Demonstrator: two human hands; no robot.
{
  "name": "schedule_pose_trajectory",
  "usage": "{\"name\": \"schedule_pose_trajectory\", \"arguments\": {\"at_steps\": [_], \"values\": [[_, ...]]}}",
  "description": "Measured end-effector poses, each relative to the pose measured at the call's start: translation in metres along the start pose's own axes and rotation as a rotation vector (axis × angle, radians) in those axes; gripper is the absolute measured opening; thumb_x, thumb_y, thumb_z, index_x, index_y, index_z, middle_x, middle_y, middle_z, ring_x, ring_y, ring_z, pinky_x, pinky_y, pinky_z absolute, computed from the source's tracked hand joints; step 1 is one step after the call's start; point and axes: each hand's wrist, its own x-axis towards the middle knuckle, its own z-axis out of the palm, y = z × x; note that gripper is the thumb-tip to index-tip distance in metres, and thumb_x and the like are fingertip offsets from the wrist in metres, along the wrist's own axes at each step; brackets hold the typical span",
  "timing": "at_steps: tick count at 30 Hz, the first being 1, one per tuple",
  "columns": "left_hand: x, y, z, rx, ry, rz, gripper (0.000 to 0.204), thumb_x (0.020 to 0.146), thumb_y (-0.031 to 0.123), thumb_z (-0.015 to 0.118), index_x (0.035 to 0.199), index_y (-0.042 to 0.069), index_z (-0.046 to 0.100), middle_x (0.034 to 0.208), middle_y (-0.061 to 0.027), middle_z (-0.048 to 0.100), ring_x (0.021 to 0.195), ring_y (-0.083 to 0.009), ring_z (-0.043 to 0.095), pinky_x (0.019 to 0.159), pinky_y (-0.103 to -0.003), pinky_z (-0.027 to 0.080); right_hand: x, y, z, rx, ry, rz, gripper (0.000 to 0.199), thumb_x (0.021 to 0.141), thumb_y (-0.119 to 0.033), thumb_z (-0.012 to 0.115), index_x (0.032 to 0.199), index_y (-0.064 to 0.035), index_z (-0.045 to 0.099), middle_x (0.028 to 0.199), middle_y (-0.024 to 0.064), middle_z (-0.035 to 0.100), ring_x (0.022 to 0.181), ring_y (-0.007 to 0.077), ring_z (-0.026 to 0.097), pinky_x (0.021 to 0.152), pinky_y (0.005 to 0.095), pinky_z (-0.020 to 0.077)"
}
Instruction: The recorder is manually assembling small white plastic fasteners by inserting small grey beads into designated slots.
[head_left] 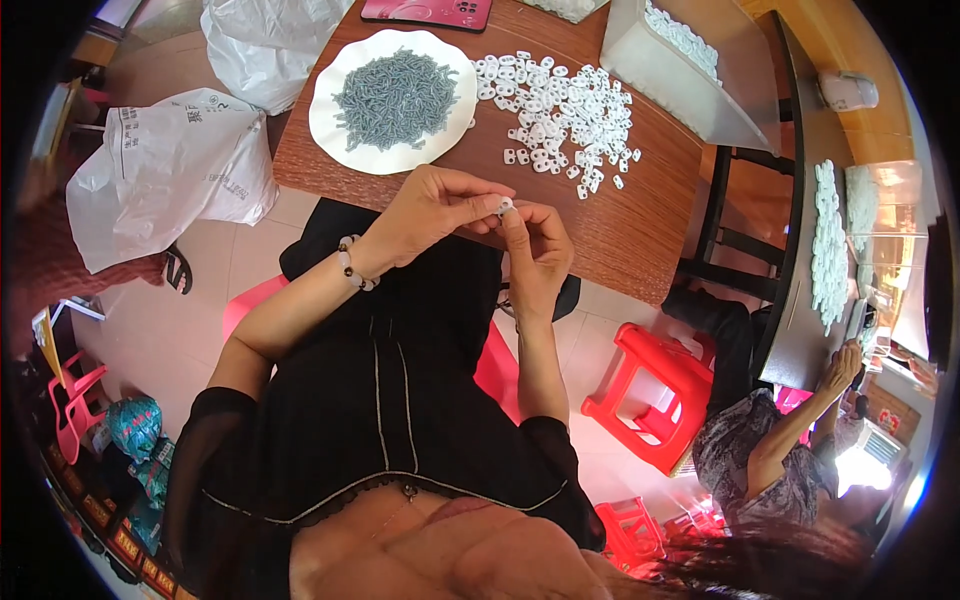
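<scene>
Both my hands meet over the near edge of the brown wooden table (640, 240). Between thumb and fingers, my left hand (440, 208) pinches a small white plastic piece (505, 206) with holes in it. From the other side, my right hand (537, 250) has its thumb and fingertips closed on the same piece. Just beyond them lies a loose pile of similar white pieces (570, 120). To its left stands a white scalloped plate (330, 125), heaped with small grey-blue rod-shaped parts (398, 98). Whether a grey part sits in my fingers is too small to tell.
At the back right, a box (640, 75) holds more white pieces. A pink phone (428, 12) lies at the far edge. White sacks (180, 170) stand left, a red stool (655, 400) right. Another person (780, 450) works at a dark table (800, 300) bearing white pieces.
</scene>
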Motion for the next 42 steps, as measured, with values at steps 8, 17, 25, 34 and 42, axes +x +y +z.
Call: {"name": "schedule_pose_trajectory", "arguments": {"at_steps": [8,17,25,34,42], "values": [[-0.003,-0.004,0.002,-0.097,0.006,0.045,0.023,0.090,0.017,0.066,0.107,0.001,0.069,0.082,-0.0024,0.068,0.071,-0.0052,0.060,0.067,-0.020,0.053,-0.005,0.002,0.004,0.076,0.057,-0.024,0.005,0.092,-0.005,0.060,0.091,-0.0009,0.057,0.094,0.0029,0.061,0.082,0.0063,0.054,0.075,0.0198,0.0437],[-0.007,0.005,-0.001,-0.028,-0.007,-0.005,0.021,0.090,0.017,0.066,0.101,0.000,0.071,0.080,-0.0027,0.068,0.069,-0.0058,0.059,0.065,-0.020,0.050,-0.004,-0.003,0.002,0.089,0.007,-0.001,0.008,0.091,-0.006,0.063,0.093,-0.0010,0.057,0.098,0.0047,0.060,0.085,0.0089,0.056,0.079,0.0221,0.0457],[-0.013,0.010,0.002,0.062,-0.099,0.025,0.021,0.091,0.017,0.064,0.094,-0.003,0.070,0.077,-0.0039,0.066,0.067,-0.0073,0.058,0.062,-0.021,0.048,0.002,-0.015,-0.003,-0.010,-0.308,-0.136,0.049,0.090,-0.023,0.066,0.130,0.0022,0.053,0.132,0.0153,0.054,0.104,0.0178,0.056,0.092,0.0304,0.0444],[-0.020,0.016,0.006,0.060,-0.126,0.022,0.023,0.092,0.018,0.063,0.089,-0.004,0.070,0.072,-0.0025,0.064,0.064,-0.0061,0.056,0.059,-0.020,0.045,0.000,-0.005,-0.004,0.068,-0.293,-0.219,0.045,0.089,-0.027,0.066,0.122,0.0024,0.060,0.116,0.0149,0.060,0.094,0.0162,0.056,0.083,0.0292,0.0466],[-0.021,0.017,0.008,0.104,-0.119,0.054,0.022,0.092,0.017,0.062,0.090,-0.004,0.070,0.070,-0.0020,0.063,0.063,-0.0051,0.055,0.057,-0.020,0.044,0.000,-0.007,-0.002,0.031,-0.282,-0.235,0.045,0.088,-0.030,0.067,0.119,0.0015,0.062,0.116,0.0166,0.061,0.096,0.0192,0.057,0.086,0.0312,0.0460]]}}
